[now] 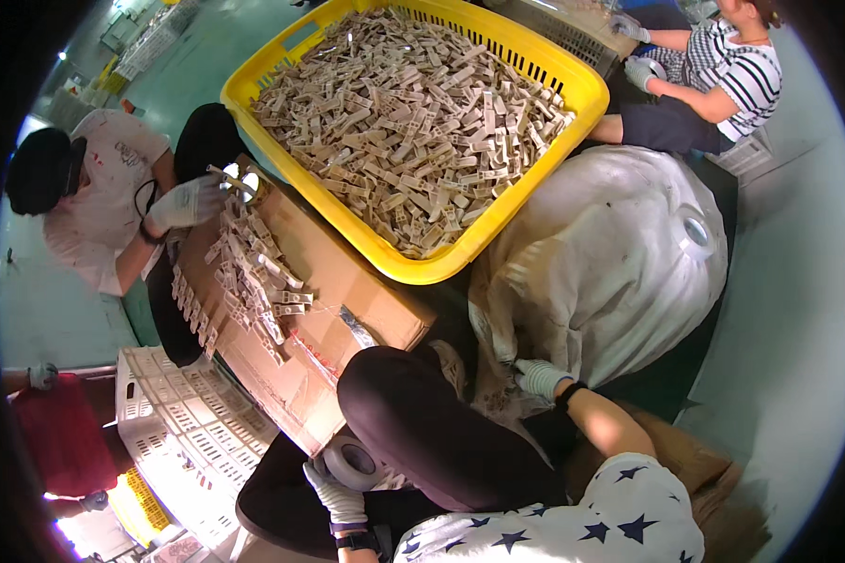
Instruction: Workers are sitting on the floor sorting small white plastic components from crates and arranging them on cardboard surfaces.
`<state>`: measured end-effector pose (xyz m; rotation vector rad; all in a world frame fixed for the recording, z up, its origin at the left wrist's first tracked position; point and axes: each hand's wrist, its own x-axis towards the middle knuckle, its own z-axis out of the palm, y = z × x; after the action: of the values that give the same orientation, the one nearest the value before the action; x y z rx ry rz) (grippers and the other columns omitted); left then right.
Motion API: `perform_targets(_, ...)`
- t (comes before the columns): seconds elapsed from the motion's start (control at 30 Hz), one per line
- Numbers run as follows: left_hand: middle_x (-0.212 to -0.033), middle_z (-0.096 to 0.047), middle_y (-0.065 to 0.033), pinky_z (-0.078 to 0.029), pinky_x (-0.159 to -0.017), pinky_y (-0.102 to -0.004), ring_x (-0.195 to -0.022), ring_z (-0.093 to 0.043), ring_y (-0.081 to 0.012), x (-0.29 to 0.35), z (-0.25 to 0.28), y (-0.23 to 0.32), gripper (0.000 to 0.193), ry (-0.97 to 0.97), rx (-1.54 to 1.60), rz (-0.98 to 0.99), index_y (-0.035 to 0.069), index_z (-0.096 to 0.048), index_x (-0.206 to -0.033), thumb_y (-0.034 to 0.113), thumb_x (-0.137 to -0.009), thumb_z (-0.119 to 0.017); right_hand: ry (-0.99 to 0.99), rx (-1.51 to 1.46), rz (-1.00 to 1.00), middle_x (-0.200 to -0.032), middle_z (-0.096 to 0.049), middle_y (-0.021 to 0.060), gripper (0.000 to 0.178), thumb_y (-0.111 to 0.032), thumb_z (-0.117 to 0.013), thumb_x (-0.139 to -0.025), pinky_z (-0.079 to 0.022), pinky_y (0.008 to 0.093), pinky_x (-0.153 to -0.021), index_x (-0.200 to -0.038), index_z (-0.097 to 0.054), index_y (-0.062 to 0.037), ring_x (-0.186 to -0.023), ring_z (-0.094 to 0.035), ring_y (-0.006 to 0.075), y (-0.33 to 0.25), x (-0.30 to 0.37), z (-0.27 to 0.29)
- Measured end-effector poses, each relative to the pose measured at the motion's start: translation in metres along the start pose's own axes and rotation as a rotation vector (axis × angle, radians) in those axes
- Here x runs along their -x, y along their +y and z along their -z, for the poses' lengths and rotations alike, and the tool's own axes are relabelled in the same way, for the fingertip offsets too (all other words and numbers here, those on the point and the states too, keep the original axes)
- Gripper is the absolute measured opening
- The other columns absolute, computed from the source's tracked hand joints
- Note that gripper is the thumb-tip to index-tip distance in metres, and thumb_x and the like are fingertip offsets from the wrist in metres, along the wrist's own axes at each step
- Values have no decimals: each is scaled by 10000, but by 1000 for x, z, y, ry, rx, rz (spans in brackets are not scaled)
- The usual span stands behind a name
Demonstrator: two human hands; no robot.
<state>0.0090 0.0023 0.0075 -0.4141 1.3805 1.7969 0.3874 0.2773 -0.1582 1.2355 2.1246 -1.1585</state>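
Note:
My left hand (336, 494), in a pale knit glove, is closed on the edge of a roll of tape (352, 463) at the lower left corner of the cardboard box (385, 305). To the right, my gloved right hand (540, 377) grips the gathered lower edge of a big, bulging white sack (620, 244); its fingertips are partly hidden. Crumpled clear plastic (507, 408) hangs just below that hand. On top of the box lies a pile of small beige plastic clips (253, 272), with a small silver packet (357, 327) beside it.
A yellow basket (422, 272) heaped with beige clips (413, 122) stands ahead. Another tape roll (695, 235) rests on the sack. At left a co-worker's gloved hand (188, 205) holds a clip; a second person (723, 84) sits far right. White crates (183, 413) stand lower left.

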Motion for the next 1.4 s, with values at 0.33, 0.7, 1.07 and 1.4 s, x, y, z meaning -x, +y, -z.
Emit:
perform_targets(0.33,-1198,-599,-43,-423,-994,-362,-1091,-551,-206,-7,8,-8,495,2,76,-41,111,-565,-1248,509,-968,-477,696,-101,230,-757,-671,161,173,-177,-750,-736,-505,415,-641,-833,-685,-48,-691,-652,335,-162,155,190)
perform_targets(0.7,-1041,-647,-23,-509,-846,-334,-930,-619,-160,-6,27,-18,351,56,192,-31,125,-591,-1162,412,-988,-485,718,-171,748,-753,-642,92,174,-158,-728,-819,-491,319,-680,-922,-640,-49,-684,-616,207,-390,99,311)
perform_targets(1.07,-1393,-459,-105,-382,-1036,-295,-1262,-441,-200,10,28,-27,607,50,-27,-46,30,-328,-1462,374,-996,-508,685,194,392,-1075,-666,184,302,-311,-607,-854,-495,445,-871,-1073,-646,-106,-1001,-619,385,-486,-208,303)
perform_targets(1.4,-1289,-545,-103,-489,-909,-348,-1115,-550,-229,12,9,-9,526,101,137,1,15,-368,-1426,330,-1017,-469,691,-452,799,-941,-623,52,283,-129,-622,-909,-482,289,-710,-1173,-554,-54,-825,-569,113,-382,-77,276)
